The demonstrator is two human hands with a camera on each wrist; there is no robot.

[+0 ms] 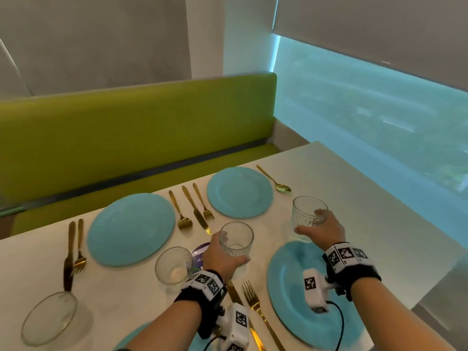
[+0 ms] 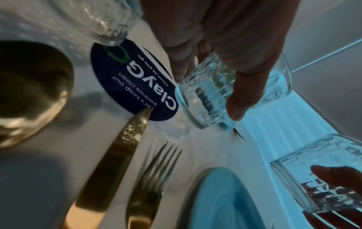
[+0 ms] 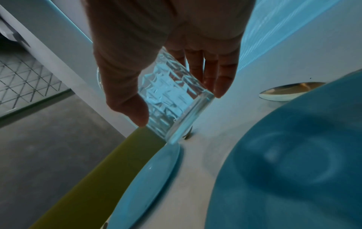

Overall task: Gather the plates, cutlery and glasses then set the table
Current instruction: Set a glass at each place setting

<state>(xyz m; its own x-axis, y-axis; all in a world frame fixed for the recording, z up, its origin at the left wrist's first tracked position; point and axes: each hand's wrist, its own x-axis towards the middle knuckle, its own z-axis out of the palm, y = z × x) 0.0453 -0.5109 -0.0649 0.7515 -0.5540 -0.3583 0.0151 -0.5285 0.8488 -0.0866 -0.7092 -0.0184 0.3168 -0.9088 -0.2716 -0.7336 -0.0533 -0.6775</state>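
While both hands carried a tumbler at once over a table crowded with settings, the likeliest mishap, as I judged it, was a glass knocking something on the way down. In the head view the left hand was wrapped round a ribbed glass just above the round purple sticker, with a third tumbler standing just beside it and the gold knife tip close by; a careless descent could have clipped either. The right hand gripped the second glass between the far blue plate and the near blue plate, so its base could have landed on a rim and tipped. A gold spoon lay near that spot too.

From the left wrist, the fingers were curled about the patterned tumbler, thumb on one side, the rest on the other. It hung tilted and clear of the tabletop, beside the sticker, above the near knife and fork. A loose hold on smooth glass could have let it slip.

From the right wrist, the thumb and fingers closed on opposite walls of the glass, which was tilted, its base hovering near the far plate's edge, beside the near plate. Whether the base touched the table I could not tell.
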